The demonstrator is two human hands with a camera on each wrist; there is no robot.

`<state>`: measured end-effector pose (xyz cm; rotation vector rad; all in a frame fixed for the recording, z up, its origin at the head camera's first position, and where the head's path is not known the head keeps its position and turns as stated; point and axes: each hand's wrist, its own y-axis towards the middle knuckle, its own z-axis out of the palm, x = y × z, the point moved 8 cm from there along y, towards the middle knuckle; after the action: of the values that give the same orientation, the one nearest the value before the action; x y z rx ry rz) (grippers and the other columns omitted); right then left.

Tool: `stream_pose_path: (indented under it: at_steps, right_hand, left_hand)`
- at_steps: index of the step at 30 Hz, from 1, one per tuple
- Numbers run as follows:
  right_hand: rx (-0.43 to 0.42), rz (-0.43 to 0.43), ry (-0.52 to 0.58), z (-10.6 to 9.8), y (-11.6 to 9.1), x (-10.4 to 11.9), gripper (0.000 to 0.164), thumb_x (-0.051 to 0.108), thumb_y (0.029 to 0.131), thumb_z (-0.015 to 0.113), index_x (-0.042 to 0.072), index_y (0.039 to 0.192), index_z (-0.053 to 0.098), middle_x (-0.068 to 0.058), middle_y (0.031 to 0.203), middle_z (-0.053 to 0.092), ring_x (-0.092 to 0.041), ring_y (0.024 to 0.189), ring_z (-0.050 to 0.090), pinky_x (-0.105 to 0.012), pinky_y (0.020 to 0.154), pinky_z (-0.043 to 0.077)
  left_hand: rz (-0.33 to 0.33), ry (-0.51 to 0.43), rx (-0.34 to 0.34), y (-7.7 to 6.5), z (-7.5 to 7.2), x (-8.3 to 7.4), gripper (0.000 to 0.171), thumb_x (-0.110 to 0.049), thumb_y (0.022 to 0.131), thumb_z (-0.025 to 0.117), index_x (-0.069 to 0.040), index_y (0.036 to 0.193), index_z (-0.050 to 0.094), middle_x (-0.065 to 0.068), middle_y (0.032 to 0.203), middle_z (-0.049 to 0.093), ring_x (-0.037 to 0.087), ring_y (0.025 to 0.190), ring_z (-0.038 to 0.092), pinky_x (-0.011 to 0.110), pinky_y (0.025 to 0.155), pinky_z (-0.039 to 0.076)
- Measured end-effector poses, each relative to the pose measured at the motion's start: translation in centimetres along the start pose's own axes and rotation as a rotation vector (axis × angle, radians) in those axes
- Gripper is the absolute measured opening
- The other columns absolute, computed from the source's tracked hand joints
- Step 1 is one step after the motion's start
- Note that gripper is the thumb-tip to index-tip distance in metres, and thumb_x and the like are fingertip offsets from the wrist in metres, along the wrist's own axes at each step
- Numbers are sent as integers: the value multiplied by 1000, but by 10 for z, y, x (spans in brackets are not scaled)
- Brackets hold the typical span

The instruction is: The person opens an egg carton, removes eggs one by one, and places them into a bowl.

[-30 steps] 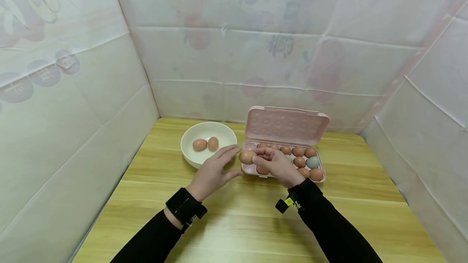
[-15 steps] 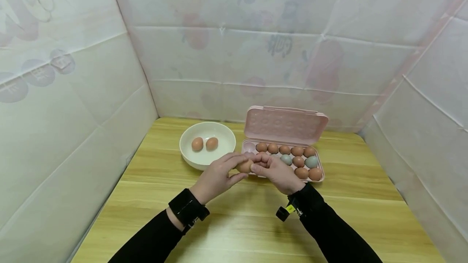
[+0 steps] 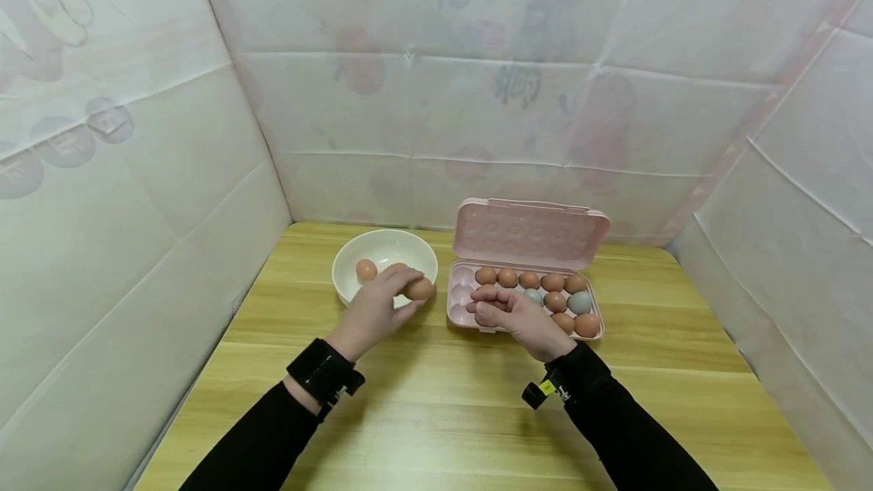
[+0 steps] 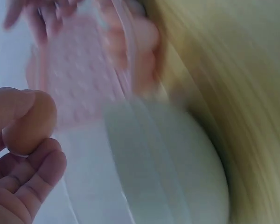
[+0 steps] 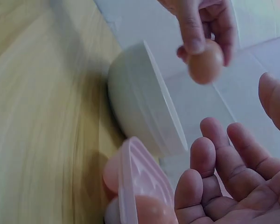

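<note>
My left hand [image 3: 371,313] pinches a brown egg [image 3: 419,289] between thumb and fingers, above the right rim of the cream bowl [image 3: 385,241]. In the left wrist view the egg [image 4: 31,123] lies between the thumb and the fingertips. Inside the bowl is another brown egg [image 3: 366,270]; a further one is mostly hidden behind the left fingers. Over the front left of the pink egg carton [image 3: 532,233], my right hand [image 3: 521,320] holds nothing, its fingers loosely bent and palm turned inward, as the right wrist view also shows.
The carton stands with its lid up against the back, holding several brown eggs [image 3: 555,301] and a few pale blue-green ones [image 3: 580,302]. Pink cups [image 3: 461,294] show at its left end. Pale printed sheets [image 3: 423,112] wall the wooden table [image 3: 436,415] on three sides.
The egg passed from my right hand to my left, which then carried it left to the bowl. My right hand let go and stays over the carton.
</note>
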<state>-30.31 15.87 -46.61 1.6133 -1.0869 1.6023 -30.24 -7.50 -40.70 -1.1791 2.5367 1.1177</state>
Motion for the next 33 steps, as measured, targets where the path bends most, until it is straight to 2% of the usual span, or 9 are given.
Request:
stream_pose_path:
  at_steps: [2, 6, 9, 12, 14, 16, 21, 25, 33]
  right_hand:
    - [-18, 9, -9, -7, -2, -1, 54, 26, 110, 63, -6, 150, 48, -25, 148, 60, -17, 133, 66, -46, 116, 53]
    - [-79, 47, -58, -21, -4, -5, 58, 33, 110, 63, -5, 152, 50, -25, 158, 54, -17, 140, 60, -36, 115, 51]
    - [-126, 66, -104, -29, -5, -6, 59, 36, 110, 62, -3, 152, 51, -23, 160, 52, -21, 143, 57, -35, 114, 50]
    - [-166, 54, -171, -35, -7, -3, 56, 35, 109, 64, -2, 150, 54, -23, 156, 55, -20, 135, 61, -39, 110, 53]
    - [-195, 39, -225, -38, -8, 1, 54, 34, 108, 66, -1, 147, 58, -21, 150, 60, -15, 126, 63, -39, 105, 56]
    - [-214, 11, -276, -40, -8, 5, 52, 32, 107, 69, -2, 145, 60, -21, 144, 64, -12, 121, 64, -32, 100, 57]
    - [-249, -34, -397, -44, -8, 8, 47, 26, 104, 72, 0, 142, 63, -18, 133, 69, -20, 113, 64, -24, 88, 57]
    - [-274, -63, -560, -43, -7, 8, 41, 23, 100, 76, 6, 136, 69, -14, 126, 71, -22, 104, 64, -24, 84, 56]
    - [-279, -227, -945, -26, 0, 18, 40, 23, 95, 84, 5, 128, 71, -15, 111, 76, -28, 93, 71, -36, 83, 59]
  left_hand:
    - [-81, 12, 23, 0, -5, 19, 43, -10, 87, 89, -5, 127, 72, 13, 124, 73, 29, 111, 72, 41, 95, 62]
    - [-198, 58, 76, 0, -11, 53, 41, -10, 88, 89, -2, 125, 73, 17, 121, 70, 30, 105, 69, 42, 89, 62]
    - [-244, 88, 133, 1, -11, 73, 41, -12, 88, 89, 1, 124, 74, 19, 119, 70, 30, 101, 69, 42, 87, 61]
    - [-267, 111, 200, 2, -8, 85, 42, -14, 88, 89, 3, 123, 74, 19, 117, 70, 29, 98, 68, 43, 86, 60]
    - [-277, 119, 245, 2, -5, 90, 42, -15, 88, 89, 4, 123, 74, 18, 113, 71, 27, 96, 67, 41, 85, 59]
    - [-287, 126, 281, 2, -2, 94, 40, -16, 88, 89, 4, 121, 75, 16, 110, 71, 25, 93, 64, 39, 82, 57]
    - [-297, 125, 335, 2, 6, 97, 33, -16, 88, 89, 0, 113, 75, 9, 101, 71, 21, 88, 58, 32, 76, 51]
    - [-291, 117, 353, 2, 12, 101, 23, -14, 88, 88, -4, 99, 70, 3, 87, 63, 18, 80, 54, 30, 72, 46]
    - [-346, 187, 334, 0, 14, 105, 30, -24, 83, 93, -12, 90, 67, -2, 78, 59, 16, 72, 54, 30, 65, 45]
